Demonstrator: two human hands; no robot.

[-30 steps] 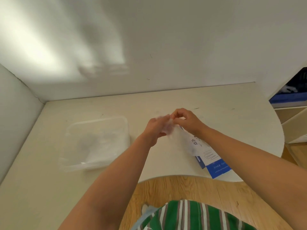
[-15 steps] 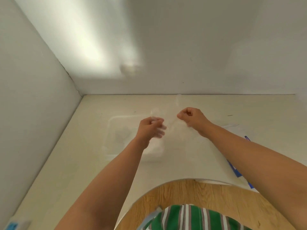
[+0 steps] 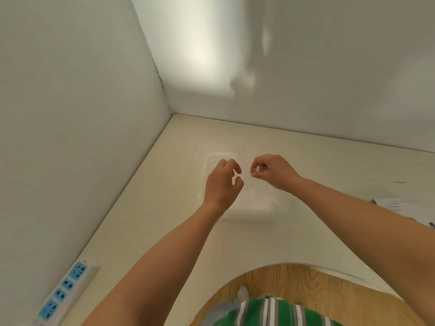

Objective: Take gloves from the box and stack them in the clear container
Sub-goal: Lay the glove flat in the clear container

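Gloves (image 3: 261, 201) that are in already sit as a pale crumpled heap in the near-right part of the clear container (image 3: 220, 155). They're too blurry and see-through to say which way any cuff or finger points. The container lies on the cream table (image 3: 164, 231) not far from the left wall, with its long axis running far to near and slanting a bit to the right. Both hands hover over it, a small gap between them. The left hand (image 3: 222, 184) is over the left side, fingers loosely curled with the thumb off them, and I can't make out anything in it. The right hand (image 3: 270, 171) has its fingertips pinched tight on a whitish scrap of glove (image 3: 260, 169), and I can't see the rest of that one. A second ago the hands were bunched together over the box (image 3: 397, 204), well right of the container. Now they're above the container, the left fist has loosened, the box only peeks in at the right edge, and a power strip (image 3: 63, 292) with blue sockets shows at the near left.
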